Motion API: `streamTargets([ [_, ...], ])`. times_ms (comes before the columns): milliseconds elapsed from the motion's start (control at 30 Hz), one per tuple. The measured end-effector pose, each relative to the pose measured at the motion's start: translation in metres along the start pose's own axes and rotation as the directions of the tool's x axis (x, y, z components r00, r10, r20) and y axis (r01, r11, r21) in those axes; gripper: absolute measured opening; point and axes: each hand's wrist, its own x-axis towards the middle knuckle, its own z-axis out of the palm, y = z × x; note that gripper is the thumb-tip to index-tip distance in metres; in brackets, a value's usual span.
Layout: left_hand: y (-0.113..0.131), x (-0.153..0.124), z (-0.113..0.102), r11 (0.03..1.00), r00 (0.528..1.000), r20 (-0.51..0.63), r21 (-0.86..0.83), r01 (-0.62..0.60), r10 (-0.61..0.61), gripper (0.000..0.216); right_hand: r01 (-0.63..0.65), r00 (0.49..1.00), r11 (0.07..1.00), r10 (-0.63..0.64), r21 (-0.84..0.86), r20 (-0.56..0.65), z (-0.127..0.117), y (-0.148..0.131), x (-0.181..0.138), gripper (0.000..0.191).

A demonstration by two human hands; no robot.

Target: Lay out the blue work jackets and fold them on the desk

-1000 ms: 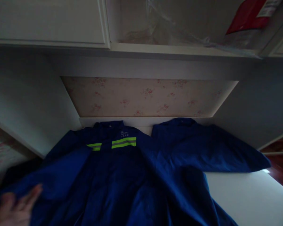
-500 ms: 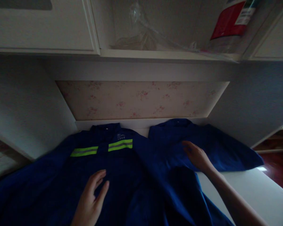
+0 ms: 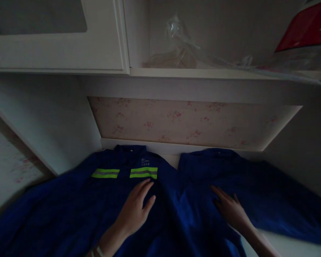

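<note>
A blue work jacket [image 3: 77, 207] with yellow-green reflective stripes [image 3: 143, 172] lies spread flat on a white surface in a dim alcove. My left hand [image 3: 136, 208] rests flat on its chest, just below the stripes, fingers apart. A second blue garment [image 3: 259, 189] without stripes lies to the right, its edge overlapped by the first jacket. My right hand [image 3: 231, 208] lies flat on this second garment, fingers spread. Neither hand grips any cloth.
A floral-papered back wall [image 3: 189, 123] closes the alcove. White side panels [image 3: 53, 117] slope in on both sides. Above runs a white shelf [image 3: 216, 74] with clear plastic wrap [image 3: 182, 53] and a red-and-white packet [image 3: 305, 26]; a cabinet door [image 3: 56, 35] is at upper left.
My left hand moved from the jacket's left sleeve to its chest under the stripes. My right hand came into view and settled flat on the right garment. The view shifted right and down.
</note>
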Motion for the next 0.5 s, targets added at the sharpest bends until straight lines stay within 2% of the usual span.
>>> streamTargets([
  [67, 0.027, 0.015, 0.014, 0.996, 0.991, 0.097, -0.004, -0.088, 0.088, 0.054, -0.166, 0.985, 0.979, 0.171, 0.120, -0.036, -0.020, 0.003, 0.020, 0.052],
  [133, 0.045, 0.028, 0.034, 0.992, 0.972, 0.196, -0.047, -0.119, 0.126, 0.056, -0.314, 0.938, 0.929, 0.335, 0.195, -0.091, -0.051, 0.005, 0.039, 0.059],
  [233, 0.050, 0.040, 0.070, 0.987, 0.943, 0.304, -0.126, -0.099, 0.133, 0.056, -0.404, 0.859, 0.885, 0.454, 0.231, -0.238, -0.105, 0.006, 0.054, 0.073],
  [300, 0.047, 0.046, 0.087, 0.981, 0.937, 0.329, -0.182, -0.060, 0.119, 0.055, -0.394, 0.814, 0.877, 0.472, 0.275, -0.338, -0.140, -0.002, 0.050, 0.075],
  [367, 0.043, 0.052, 0.093, 0.962, 0.937, 0.335, -0.272, 0.002, 0.093, 0.054, -0.292, 0.808, 0.904, 0.408, 0.313, -0.426, -0.167, -0.021, 0.033, 0.070],
  [400, 0.041, 0.055, 0.089, 0.943, 0.940, 0.333, -0.331, 0.040, 0.077, 0.055, -0.199, 0.825, 0.926, 0.335, 0.321, -0.455, -0.176, -0.035, 0.020, 0.066],
  [467, 0.037, 0.059, 0.071, 0.878, 0.948, 0.317, -0.462, 0.121, 0.036, 0.062, 0.026, 0.899, 0.948, 0.116, 0.317, -0.422, -0.182, -0.064, -0.009, 0.059],
  [500, 0.034, 0.058, 0.057, 0.839, 0.952, 0.305, -0.521, 0.158, 0.010, 0.067, 0.135, 0.941, 0.934, -0.017, 0.329, -0.339, -0.178, -0.078, -0.023, 0.057],
])
